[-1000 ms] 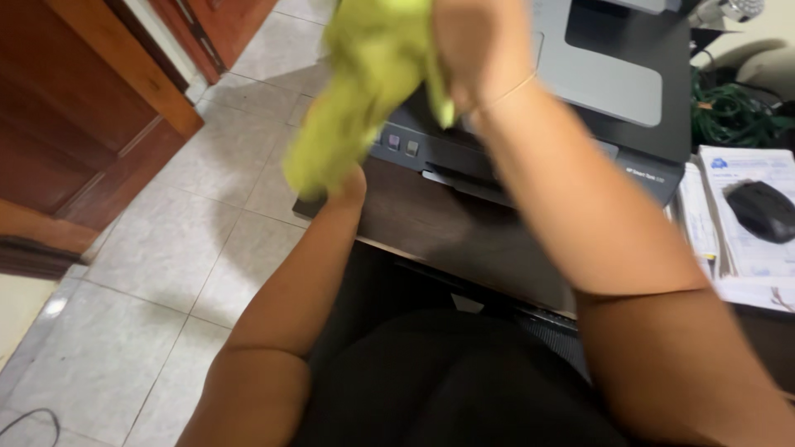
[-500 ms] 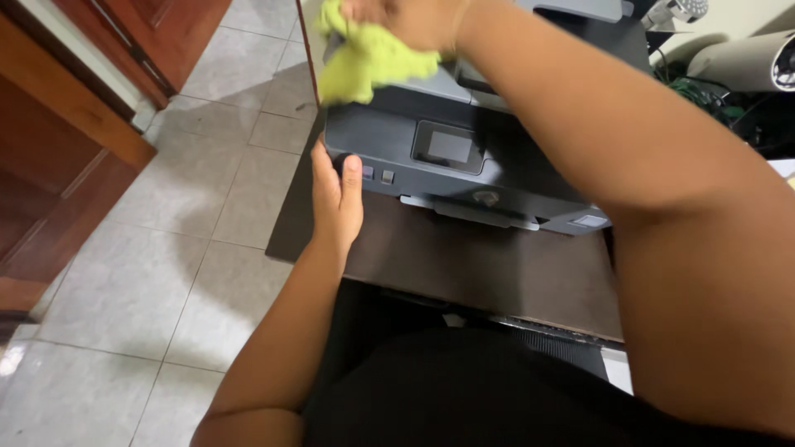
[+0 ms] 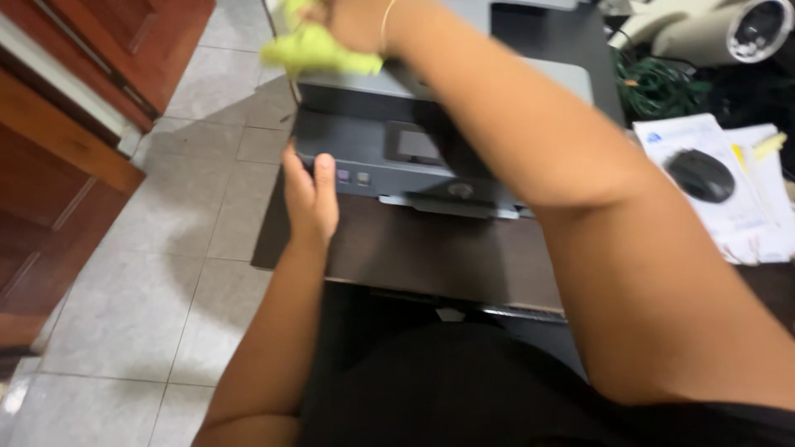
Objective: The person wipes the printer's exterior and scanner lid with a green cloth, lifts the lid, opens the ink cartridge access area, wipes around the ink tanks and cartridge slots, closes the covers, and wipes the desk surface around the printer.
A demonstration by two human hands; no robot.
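A small dark rectangular screen sits on the grey printer's front panel.
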